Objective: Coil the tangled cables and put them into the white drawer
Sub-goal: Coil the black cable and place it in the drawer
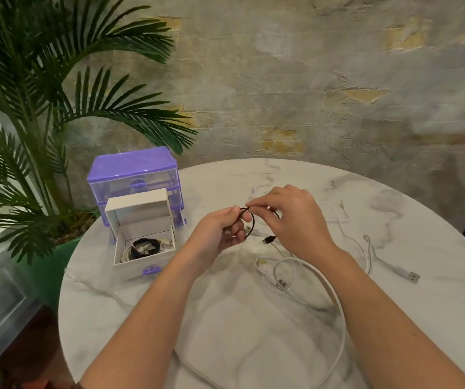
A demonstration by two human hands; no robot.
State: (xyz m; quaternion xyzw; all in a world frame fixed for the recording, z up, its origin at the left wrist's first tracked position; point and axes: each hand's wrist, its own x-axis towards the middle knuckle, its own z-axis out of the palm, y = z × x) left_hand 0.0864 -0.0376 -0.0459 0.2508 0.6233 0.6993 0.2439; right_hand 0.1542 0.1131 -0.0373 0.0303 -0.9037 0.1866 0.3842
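A thin black cable is held up in a small loop just above the table, to the right of the drawer. The left hand has its fingers curled round the lower part of the loop, thumb on top, and the right hand pinches the loop's upper edge between thumb and fingertips. Both hands are grasping the same cable. A silver plug hangs inside the loop, and a black plug dangles just below the right hand's fingers. The drawer is white with a purple handle, pulled out towards the person, and it already contains a coiled black cable with white cable beside it. Behind the drawer stands the purple organizer it belongs to, with clear drawers above. To the right of the drawer, past the hands, white cables lie loose on the marble top: one runs in a wide arc under the right forearm towards the near edge, others tangle below the hands, and one ends in a USB plug far to the right. Left of the drawer, off the table, a palm rises from a green pot. A mottled wall stands behind it all.
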